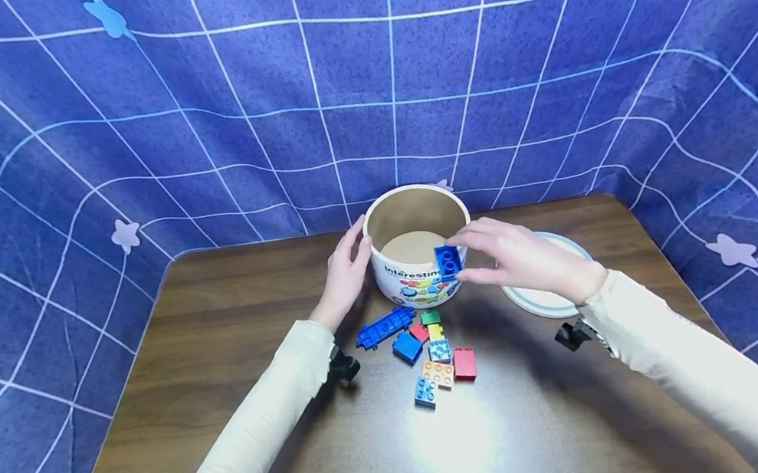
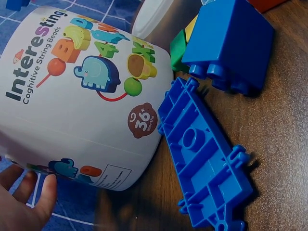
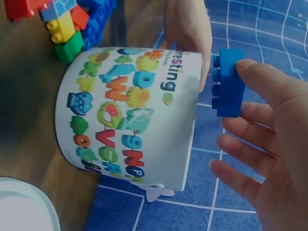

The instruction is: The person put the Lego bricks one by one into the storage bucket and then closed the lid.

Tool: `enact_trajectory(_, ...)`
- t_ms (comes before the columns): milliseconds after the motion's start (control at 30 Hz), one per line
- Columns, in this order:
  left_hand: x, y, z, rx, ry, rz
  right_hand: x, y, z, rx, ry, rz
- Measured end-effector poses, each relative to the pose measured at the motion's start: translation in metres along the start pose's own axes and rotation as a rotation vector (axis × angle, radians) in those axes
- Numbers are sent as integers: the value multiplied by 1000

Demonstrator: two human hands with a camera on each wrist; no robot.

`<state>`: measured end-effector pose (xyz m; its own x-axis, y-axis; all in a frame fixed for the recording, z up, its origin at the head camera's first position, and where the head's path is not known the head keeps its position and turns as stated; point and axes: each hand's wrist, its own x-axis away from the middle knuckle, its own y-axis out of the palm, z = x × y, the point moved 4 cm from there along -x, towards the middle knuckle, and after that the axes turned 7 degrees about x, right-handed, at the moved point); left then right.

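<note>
A round white tub point(image 1: 418, 278) with printed letters and toy pictures stands upright; its inside shows bare from above. My left hand point(image 1: 348, 270) rests against the tub's left side, fingers fairly straight. In the left wrist view only the left fingertips point(image 2: 33, 197) show, by the printed wall. Over the near right rim, my right hand point(image 1: 519, 254) pinches a blue building brick point(image 1: 448, 262) between thumb and fingers. From the right wrist, that blue brick point(image 3: 230, 83) is seen beside the tub's opening, its studs facing the tub and the other fingers spread below.
In front of the tub lie a long blue toy plate point(image 1: 385, 328), a blue brick point(image 1: 408, 347), a red brick point(image 1: 465, 364), an orange brick point(image 1: 439, 373) and several small bricks. A white lid point(image 1: 545, 298) lies right of the tub. A blue curtain point(image 1: 362, 76) borders the table's back.
</note>
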<state>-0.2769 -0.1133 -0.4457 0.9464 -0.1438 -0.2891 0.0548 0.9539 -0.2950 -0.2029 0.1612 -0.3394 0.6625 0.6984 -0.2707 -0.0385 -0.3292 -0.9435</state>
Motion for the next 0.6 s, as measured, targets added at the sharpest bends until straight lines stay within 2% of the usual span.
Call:
enact_trajectory(300,0,-2,0,0,-6,7,-23,-8,16,0,6,19)
enact_trajectory(600,1,0,1,-5,-7,4,-45,-6,33,11,64,-14)
